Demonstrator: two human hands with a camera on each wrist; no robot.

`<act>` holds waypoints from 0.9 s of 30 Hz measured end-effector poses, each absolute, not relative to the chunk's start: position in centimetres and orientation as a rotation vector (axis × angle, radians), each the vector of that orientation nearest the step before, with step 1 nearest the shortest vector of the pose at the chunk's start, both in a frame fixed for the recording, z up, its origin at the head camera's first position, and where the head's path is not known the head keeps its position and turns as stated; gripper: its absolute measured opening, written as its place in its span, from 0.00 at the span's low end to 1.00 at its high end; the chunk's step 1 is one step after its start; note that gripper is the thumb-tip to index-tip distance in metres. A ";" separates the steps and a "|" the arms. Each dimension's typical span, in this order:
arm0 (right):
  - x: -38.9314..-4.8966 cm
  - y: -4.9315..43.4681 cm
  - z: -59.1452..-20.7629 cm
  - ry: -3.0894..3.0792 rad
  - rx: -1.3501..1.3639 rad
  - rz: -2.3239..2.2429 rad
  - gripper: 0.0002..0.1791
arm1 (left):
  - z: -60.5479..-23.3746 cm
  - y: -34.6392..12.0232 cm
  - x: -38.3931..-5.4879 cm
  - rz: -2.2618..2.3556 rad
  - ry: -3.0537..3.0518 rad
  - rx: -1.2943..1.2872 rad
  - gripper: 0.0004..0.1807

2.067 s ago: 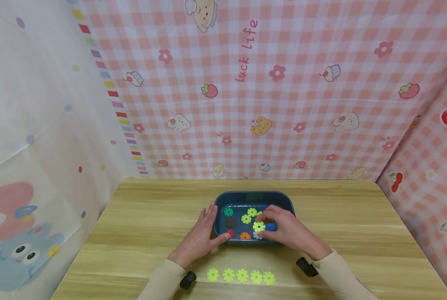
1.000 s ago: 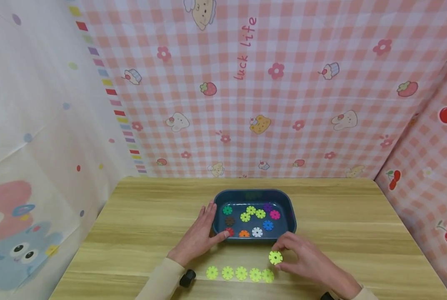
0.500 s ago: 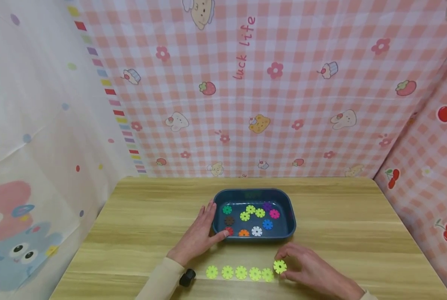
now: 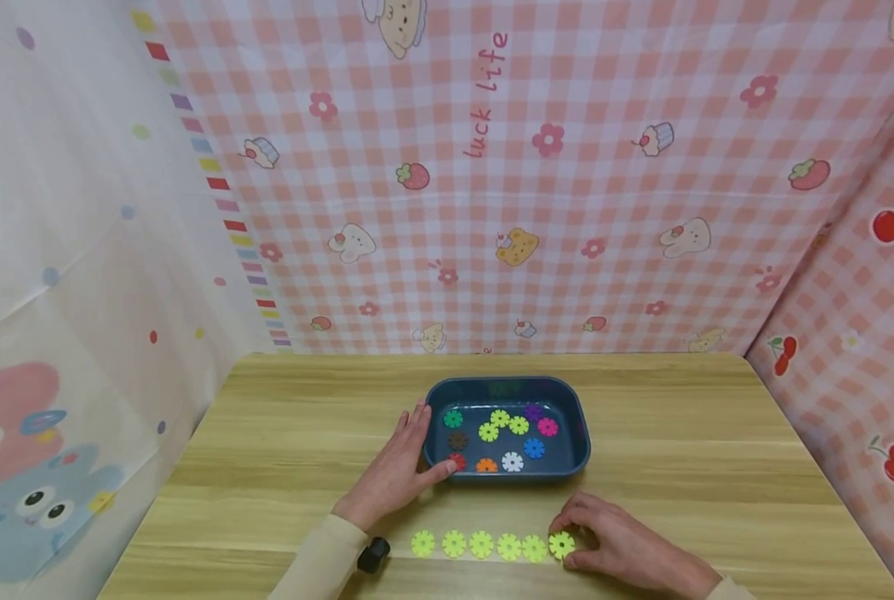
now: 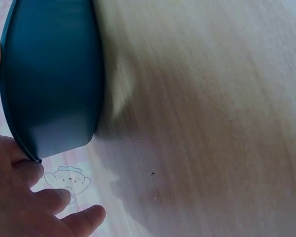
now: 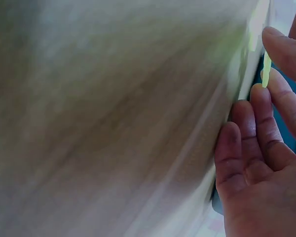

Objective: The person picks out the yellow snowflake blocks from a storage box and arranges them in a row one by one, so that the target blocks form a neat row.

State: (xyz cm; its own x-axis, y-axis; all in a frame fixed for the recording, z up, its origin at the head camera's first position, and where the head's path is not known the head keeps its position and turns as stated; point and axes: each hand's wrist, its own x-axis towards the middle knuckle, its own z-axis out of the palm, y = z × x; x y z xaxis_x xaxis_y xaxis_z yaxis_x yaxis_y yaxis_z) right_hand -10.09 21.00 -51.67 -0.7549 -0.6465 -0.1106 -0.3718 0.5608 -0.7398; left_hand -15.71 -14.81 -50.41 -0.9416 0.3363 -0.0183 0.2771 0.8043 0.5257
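My right hand (image 4: pixel 615 542) pinches a yellow-green snowflake building disc (image 4: pixel 562 546) between thumb and fingers, at the right end of a row of similar discs (image 4: pixel 481 545) on the table. In the right wrist view the pinched disc (image 6: pixel 266 71) shows edge-on. My left hand (image 4: pixel 390 475) rests on the left end of a dark blue tray (image 4: pixel 585 450), its fingers extended along the side and its thumb over the front rim. Inside the tray lie several discs: yellow-green (image 4: pixel 500 418), green (image 4: pixel 453 419), brown (image 4: pixel 457 440), red, orange (image 4: pixel 486 466), white (image 4: pixel 512 462), blue (image 4: pixel 534 448), pink (image 4: pixel 547 427) and purple (image 4: pixel 532 412).
The wood-grain table (image 4: pixel 686 442) extends to both sides of the tray. A pink checked cloth (image 4: pixel 476 200) hangs behind it, with more patterned cloth at both sides. A black wrist strap part (image 4: pixel 374 555) sits at the left cuff.
My right hand has taken the yellow-green disc out of the tray and carried it toward me, down to the row's right end. The left hand has stayed at the tray.
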 end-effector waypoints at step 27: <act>-10.1 20.7 -51.6 2.485 -0.806 -0.875 0.18 | -50.4 -14.8 -15.7 0.824 2.869 0.482 0.55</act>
